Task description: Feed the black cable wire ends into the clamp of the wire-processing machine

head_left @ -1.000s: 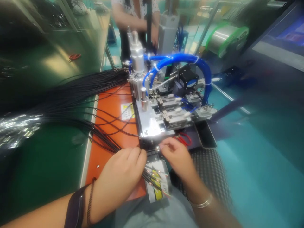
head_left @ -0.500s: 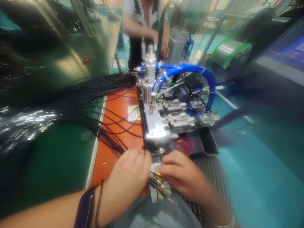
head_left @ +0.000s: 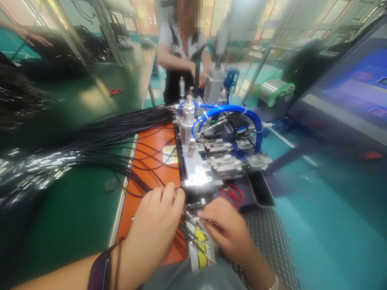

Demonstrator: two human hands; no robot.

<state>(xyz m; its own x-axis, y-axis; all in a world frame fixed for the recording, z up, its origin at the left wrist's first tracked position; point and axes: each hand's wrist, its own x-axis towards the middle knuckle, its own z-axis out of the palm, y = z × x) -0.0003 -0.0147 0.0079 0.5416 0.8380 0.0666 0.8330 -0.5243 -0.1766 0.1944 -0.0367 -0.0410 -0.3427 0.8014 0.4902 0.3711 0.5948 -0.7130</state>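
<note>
While the left hand (head_left: pixel 154 217) is kept curled over a bundle of black cables (head_left: pixel 121 133), its grip pressed together on them just in front of a metal crimping fixture (head_left: pixel 196 169), the right hand (head_left: pixel 225 229) has been brought down from the fixture's front edge onto the cable ends (head_left: pixel 196 237). Its grip is loosely closed, with the digits laid over the ends; whether a cable is pinched cannot be told from this view. The cable ends are thereby placed between both hands, and they are fanned across a white card with a yellow label (head_left: pixel 201 257) near the person's lap. This is judged to mean that the ends are now being handled by both hands, not by the left alone. The remaining length of the bundle is seen running back over an orange mat (head_left: pixel 157 135) and onto a green table (head_left: pixel 75 201). Blue pneumatic tubing (head_left: pixel 226 109) is arched above the fixture, and red-handled scissors (head_left: pixel 232 193) are placed just before it. A mesh stool (head_left: pixel 269 241) is visible at lower right, over a teal floor (head_left: pixel 317 233). Behind the fixture a co-worker (head_left: pixel 178 68) is standing, while a spool with green flanges (head_left: pixel 275 92) and a monitor (head_left: pixel 347 96) are seen to the right.
</note>
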